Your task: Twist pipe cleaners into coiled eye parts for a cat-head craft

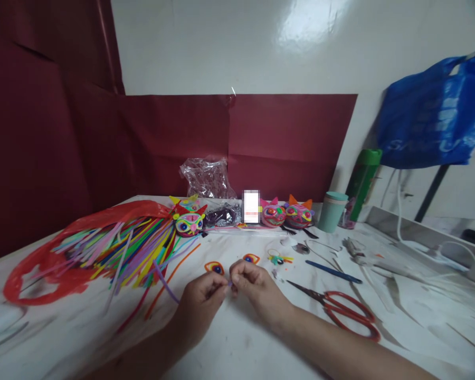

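Pinching a tiny purple piece (229, 284) left of the scissors (323, 301), the left hand (201, 301) and the right hand (257, 285) work nearly tip to tip! Looks like fine shaping, calling for a light, even squeeze; eye shapes (217, 269) lie that side too.

purple bit (230, 283), orange-edged eyes (215, 268), red-handled scissors (323, 299)

Dimly lit, glaring off the wall (312, 24) at one o'clock, faintly shadowed on the counter (237, 351), soft and stretched toward three.
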A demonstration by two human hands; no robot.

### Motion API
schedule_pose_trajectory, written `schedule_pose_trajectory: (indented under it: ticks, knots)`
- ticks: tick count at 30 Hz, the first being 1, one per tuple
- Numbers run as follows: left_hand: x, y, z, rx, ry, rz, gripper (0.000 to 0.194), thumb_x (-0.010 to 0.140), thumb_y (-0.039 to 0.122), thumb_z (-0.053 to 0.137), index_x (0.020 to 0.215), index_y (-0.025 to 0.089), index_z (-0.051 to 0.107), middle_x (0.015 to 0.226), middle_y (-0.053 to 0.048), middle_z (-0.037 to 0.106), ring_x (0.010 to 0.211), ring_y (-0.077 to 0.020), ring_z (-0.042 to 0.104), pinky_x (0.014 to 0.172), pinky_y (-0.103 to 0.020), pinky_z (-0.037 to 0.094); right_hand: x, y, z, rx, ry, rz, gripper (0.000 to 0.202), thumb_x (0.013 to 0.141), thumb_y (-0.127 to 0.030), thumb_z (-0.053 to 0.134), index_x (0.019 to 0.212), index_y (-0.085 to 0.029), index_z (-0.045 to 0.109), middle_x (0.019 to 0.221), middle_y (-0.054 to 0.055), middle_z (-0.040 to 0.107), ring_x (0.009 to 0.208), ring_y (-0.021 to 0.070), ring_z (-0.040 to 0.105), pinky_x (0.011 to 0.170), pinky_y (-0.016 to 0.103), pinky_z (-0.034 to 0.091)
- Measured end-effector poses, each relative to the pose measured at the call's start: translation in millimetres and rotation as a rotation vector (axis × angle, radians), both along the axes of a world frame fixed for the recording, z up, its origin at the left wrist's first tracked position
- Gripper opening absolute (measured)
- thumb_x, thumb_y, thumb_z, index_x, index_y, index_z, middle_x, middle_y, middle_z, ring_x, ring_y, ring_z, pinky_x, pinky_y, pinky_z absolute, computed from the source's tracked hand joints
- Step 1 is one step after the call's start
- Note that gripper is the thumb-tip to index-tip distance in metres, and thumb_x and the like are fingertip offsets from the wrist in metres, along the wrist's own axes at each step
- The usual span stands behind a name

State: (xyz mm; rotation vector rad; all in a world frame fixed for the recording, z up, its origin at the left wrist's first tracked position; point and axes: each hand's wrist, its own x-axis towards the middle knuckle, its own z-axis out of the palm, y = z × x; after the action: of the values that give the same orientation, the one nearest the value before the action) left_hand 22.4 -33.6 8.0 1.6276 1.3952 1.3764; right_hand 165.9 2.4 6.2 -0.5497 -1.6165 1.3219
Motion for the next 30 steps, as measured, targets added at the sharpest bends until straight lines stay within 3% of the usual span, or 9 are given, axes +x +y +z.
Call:
schedule_pose_trajectory:
  ticks: [2, 4, 8, 11, 14, 19, 22, 26, 30]
  knots:
    - [-1.3, 1.1, 0.9, 0.057, 0.156, -0.076, 0.013, 0.073, 0.023, 0.051, 0.064, 0.018, 0.06, 0.058, 0.001, 0.053, 0.055, -0.0135, 0.047, 0.052, -0.023, 0.036, 3.6, 0.1, 5.5, 0.181, -0.151, -0.093, 0.023, 0.08, -0.036, 0.054, 0.067, -0.017, 0.05, 0.067, 0.0, 0.048, 0.063, 0.0124, 0.046, 0.06, 0.025, 0.036]
    - [-3.1, 1.2, 1.6, 0.128, 0.303, -0.056, 0.014, 0.073, 0.018, 0.048, 0.062, 0.017, 0.057, 0.059, 0.001, 0.052, 0.057, -0.0134, 0.048, 0.055, -0.023, 0.036, 8.0, -0.8, 10.9, 0.41, -0.325, -0.16, 0.017, 0.082, -0.024, 0.05, 0.067, -0.017, 0.049, 0.072, 0.003, 0.05, 0.069, 0.0139, 0.047, 0.064, 0.026, 0.037]
    - [-5.4, -3.1, -1.7, 0.207, 0.576, -0.057, 0.016, 0.073, 0.012, 0.043, 0.062, 0.017, 0.053, 0.063, -0.001, 0.054, 0.062, -0.0144, 0.052, 0.059, -0.023, 0.036, 13.5, -6.0, 12.9, 0.811, -0.658, -0.138, 0.013, 0.08, -0.008, 0.042, 0.072, -0.015, 0.051, 0.076, 0.007, 0.051, 0.073, 0.0167, 0.047, 0.065, 0.027, 0.039]
    - [-5.2, -5.7, -6.7, 0.225, 0.701, -0.069, 0.018, 0.073, 0.009, 0.041, 0.061, 0.018, 0.051, 0.063, -0.001, 0.052, 0.061, -0.0145, 0.051, 0.058, -0.024, 0.035, 13.9, -7.7, 8.3, 0.945, -0.835, -0.126, 0.016, 0.079, -0.005, 0.042, 0.073, -0.014, 0.053, 0.076, 0.008, 0.052, 0.073, 0.018, 0.046, 0.064, 0.029, 0.039]
    - [-4.5, -3.6, -6.8, 0.206, 0.591, -0.055, 0.017, 0.071, 0.01, 0.042, 0.059, 0.017, 0.05, 0.062, 0.0, 0.051, 0.06, -0.0136, 0.05, 0.057, -0.023, 0.035, 12.5, -3.3, 5.5, 0.818, -0.718, -0.124, 0.016, 0.081, -0.008, 0.043, 0.073, -0.014, 0.056, 0.077, 0.008, 0.054, 0.074, 0.0173, 0.049, 0.065, 0.028, 0.04]
    - [-4.1, 6.0, -0.6, -0.004, 0.112, -0.045, 0.013, 0.071, 0.022, 0.047, 0.06, 0.016, 0.05, 0.05, 0.006, 0.039, 0.047, -0.0088, 0.037, 0.046, -0.02, 0.028, 5.2, 6.4, 3.3, 0.212, -0.297, -0.089, 0.013, 0.075, -0.029, 0.061, 0.072, -0.017, 0.059, 0.068, 0.002, 0.055, 0.064, 0.0132, 0.05, 0.059, 0.025, 0.039]
    - [-4.0, 8.6, -1.4, -0.068, -0.017, -0.096, 0.014, 0.07, 0.025, 0.049, 0.059, 0.016, 0.049, 0.048, 0.007, 0.037, 0.045, -0.0079, 0.033, 0.044, -0.019, 0.026, -0.9, 6.0, -1.2, -0.033, -0.14, -0.042, 0.025, 0.069, -0.039, 0.066, 0.073, -0.016, 0.058, 0.057, -0.003, 0.051, 0.053, 0.0095, 0.045, 0.052, 0.023, 0.035]
    - [-3.8, 8.1, -4.4, -0.087, -0.039, -0.119, 0.016, 0.07, 0.026, 0.05, 0.058, 0.016, 0.051, 0.048, 0.007, 0.039, 0.045, -0.0077, 0.034, 0.044, -0.019, 0.026, -5.6, 2.2, -5.6, -0.128, -0.06, -0.07, 0.029, 0.068, -0.044, 0.065, 0.07, -0.016, 0.058, 0.052, -0.004, 0.052, 0.05, 0.0087, 0.045, 0.052, 0.023, 0.035]
    - [-3.8, 7.3, -3.1, -0.111, -0.017, -0.124, 0.016, 0.07, 0.028, 0.05, 0.06, 0.015, 0.053, 0.049, 0.006, 0.038, 0.045, -0.0077, 0.032, 0.044, -0.019, 0.024, -4.7, 0.9, -6.6, -0.117, -0.049, -0.072, 0.028, 0.07, -0.044, 0.064, 0.07, -0.016, 0.058, 0.053, -0.003, 0.052, 0.052, 0.0092, 0.045, 0.054, 0.023, 0.035]
